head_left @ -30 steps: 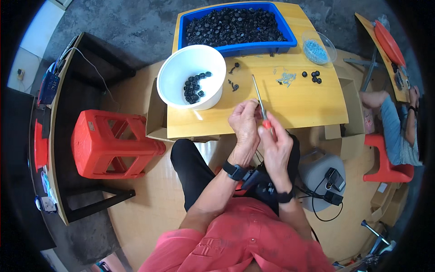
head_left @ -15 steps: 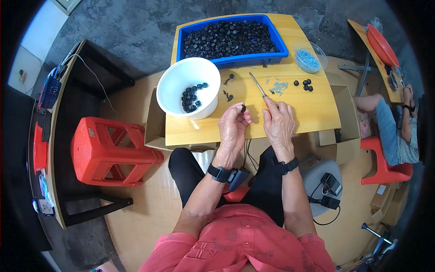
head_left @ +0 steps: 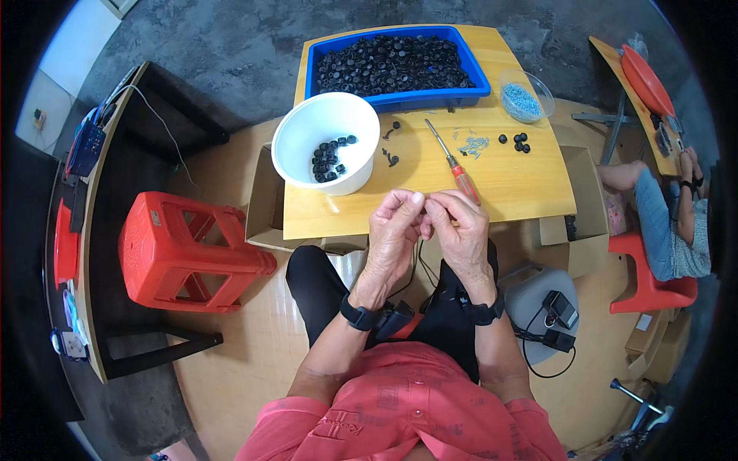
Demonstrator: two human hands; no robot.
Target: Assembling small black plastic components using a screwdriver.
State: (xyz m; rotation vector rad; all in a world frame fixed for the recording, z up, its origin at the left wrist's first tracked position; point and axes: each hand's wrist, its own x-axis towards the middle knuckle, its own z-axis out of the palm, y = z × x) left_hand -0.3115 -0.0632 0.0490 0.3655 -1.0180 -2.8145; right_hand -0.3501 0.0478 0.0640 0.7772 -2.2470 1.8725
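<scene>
Pinching point: a small dark piece (head_left: 425, 209), mostly covered by fingertips, seems to sit over the near edge of the counter (head_left: 526, 183).
Left grip: the thumb and fingers of the left hand (head_left: 393, 233) are closed, apparently on that piece.
Right grip: the right hand (head_left: 466, 234) brings thumb and forefinger together at the same spot; whether it has hold of anything, I cannot tell.
Drop risk: so small a piece could slip if either pinch loosens and, this near the edge, land in the lap or on the floor.
Screwdriver: the red-handled screwdriver (head_left: 463, 183) lies just beyond the right hand, handle toward the edge; a knuckle or sleeve-less wrist brushing it could roll it off.
Loose screws: a sideways sweep could scatter the pile of screws (head_left: 474, 146) or the round black caps (head_left: 523, 144).
White bucket: the white bucket (head_left: 355, 183) stands at the counter's left side; an elbow knock could tip it.
</scene>
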